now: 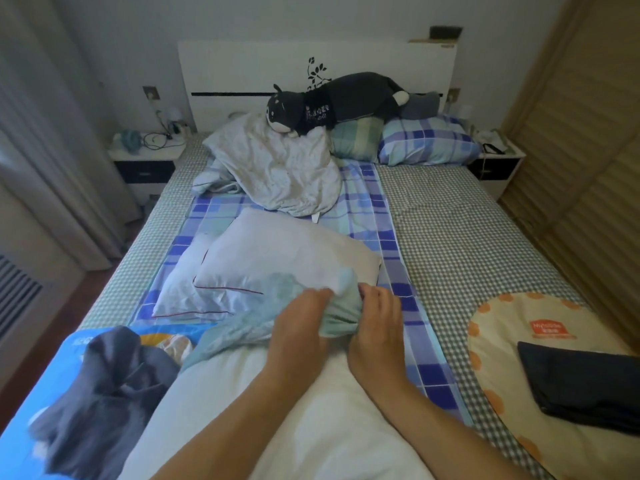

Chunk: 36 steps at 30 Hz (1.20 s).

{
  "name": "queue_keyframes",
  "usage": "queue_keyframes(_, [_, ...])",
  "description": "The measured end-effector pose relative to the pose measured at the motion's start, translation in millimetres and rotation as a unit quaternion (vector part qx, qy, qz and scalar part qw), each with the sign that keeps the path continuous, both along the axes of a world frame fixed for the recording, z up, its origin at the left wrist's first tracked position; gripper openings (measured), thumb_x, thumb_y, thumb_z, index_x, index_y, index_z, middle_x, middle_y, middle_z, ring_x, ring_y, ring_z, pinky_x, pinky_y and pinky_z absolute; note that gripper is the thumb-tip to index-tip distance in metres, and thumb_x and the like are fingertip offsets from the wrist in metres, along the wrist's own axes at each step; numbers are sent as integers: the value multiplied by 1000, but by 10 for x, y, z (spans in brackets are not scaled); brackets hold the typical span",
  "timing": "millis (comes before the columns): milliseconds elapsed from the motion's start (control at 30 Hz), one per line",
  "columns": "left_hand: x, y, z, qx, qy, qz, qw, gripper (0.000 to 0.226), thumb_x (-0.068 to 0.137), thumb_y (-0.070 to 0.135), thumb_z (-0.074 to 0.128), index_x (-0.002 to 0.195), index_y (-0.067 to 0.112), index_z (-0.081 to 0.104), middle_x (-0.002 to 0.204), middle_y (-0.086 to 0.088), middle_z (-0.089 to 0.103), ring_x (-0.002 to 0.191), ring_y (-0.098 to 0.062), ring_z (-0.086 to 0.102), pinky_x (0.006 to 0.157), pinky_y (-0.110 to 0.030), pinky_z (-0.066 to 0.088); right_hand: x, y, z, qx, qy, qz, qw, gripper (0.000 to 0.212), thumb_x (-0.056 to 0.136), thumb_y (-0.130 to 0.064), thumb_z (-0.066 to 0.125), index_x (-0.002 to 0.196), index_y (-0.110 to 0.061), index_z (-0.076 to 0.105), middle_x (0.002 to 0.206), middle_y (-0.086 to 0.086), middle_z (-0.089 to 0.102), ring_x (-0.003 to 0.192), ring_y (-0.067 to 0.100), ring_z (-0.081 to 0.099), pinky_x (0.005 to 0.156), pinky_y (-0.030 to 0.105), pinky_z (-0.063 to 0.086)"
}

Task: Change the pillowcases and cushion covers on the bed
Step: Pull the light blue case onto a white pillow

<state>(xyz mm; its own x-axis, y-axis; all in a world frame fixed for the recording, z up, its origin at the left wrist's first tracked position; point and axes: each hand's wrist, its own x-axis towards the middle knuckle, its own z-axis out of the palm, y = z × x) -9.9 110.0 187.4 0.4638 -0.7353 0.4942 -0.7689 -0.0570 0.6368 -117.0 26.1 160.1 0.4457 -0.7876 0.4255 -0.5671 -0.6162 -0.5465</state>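
A dark grey plush dog lies along the white headboard at the top centre of the frame. A white nightstand with tangled cables on top stands in the upper left, and a second nightstand in the upper right. Grey curtains hang down the left side; a tan wardrobe fills the right side. In the lower left, dark blue clothing rests on a bright blue bag.
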Motion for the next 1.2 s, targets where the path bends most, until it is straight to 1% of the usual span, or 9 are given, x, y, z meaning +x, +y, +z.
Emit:
queue_keyframes(100, [-203, 262, -224, 74, -35, -26, 996, 40, 74, 19, 56, 112, 29, 54, 93, 0, 74, 81, -17, 64, 68, -23, 45, -82, -75, -31, 18, -34, -62, 997, 44, 81, -5, 69, 119, -16, 51, 112, -3, 50, 100, 15, 43, 85, 33, 45])
queue_keyframes(267, [-148, 217, -302, 216, -179, 40, 959, 36, 64, 35, 73, 93, 28, 53, 56, 3, 61, 46, -24, 59, 36, -26, 38, -136, -83, -82, 42, -70, -74, 994, 34, 79, 0, 66, 97, -21, 48, 97, -7, 47, 90, 13, 42, 75, 32, 46])
queue_keyframes(400, [-21, 6, -119, 206, -117, 158, 958, 35, 60, 8, 65, 86, 21, 45, 55, -1, 54, 54, -33, 56, 46, -30, 28, -109, -51, -60, 61, -58, 18, 996, 37, 76, 8, 63, 86, -23, 45, 86, -6, 50, 77, 12, 46, 61, 22, 40])
queue_keyframes(500, [78, -164, -52, 72, -106, 116, 985, 31, 55, -8, 60, 74, 12, 45, 79, -4, 48, 71, -28, 45, 50, -34, 29, -104, 24, -97, 74, -44, 105, 991, 39, 76, 9, 62, 88, -24, 45, 85, -6, 52, 73, 10, 48, 59, 17, 38])
queue_keyframes(600, [40, -143, -134, 10, -40, 54, 998, 25, 59, -10, 56, 76, 6, 49, 102, 0, 44, 71, -23, 45, 55, -34, 40, -101, -62, -101, 66, -76, 48, 994, 39, 77, 11, 57, 79, -24, 40, 77, -8, 48, 66, 2, 41, 54, 13, 30])
queue_keyframes(700, [-197, 9, -290, 68, -97, 15, 993, 21, 69, 21, 63, 77, 18, 45, 86, 1, 51, 61, -24, 52, 46, -28, 38, -95, -148, -69, 74, -114, -61, 989, 33, 79, 6, 51, 71, -22, 36, 68, -8, 41, 62, 8, 35, 51, 21, 25])
queue_keyframes(800, [-205, 6, -349, 167, -121, 81, 975, 34, 68, 44, 60, 68, 24, 34, 55, 1, 53, 45, -26, 54, 43, -26, 28, -78, -36, -11, 10, -111, -24, 993, 16, 84, -15, 41, 71, -22, 35, 68, -6, 41, 62, 13, 36, 54, 17, 22])
queue_keyframes(1000, [-45, -90, -128, 143, -114, 155, 971, 31, 53, 13, 55, 65, 23, 28, 47, -2, 47, 42, -31, 48, 47, -26, 20, -113, 1, -52, -40, -53, 32, 997, 30, 72, -1, 50, 78, -26, 34, 74, -7, 39, 66, 13, 35, 57, 16, 19])
queue_keyframes(1200, [87, -137, -241, 122, -156, 176, 964, 38, 57, -4, 73, 76, 14, 45, 76, -5, 48, 68, -30, 50, 46, -33, 27, -74, 106, -79, -95, -51, 134, 985, 36, 64, 16, 58, 68, -14, 40, 65, 0, 39, 61, 15, 33, 47, 32, 31])
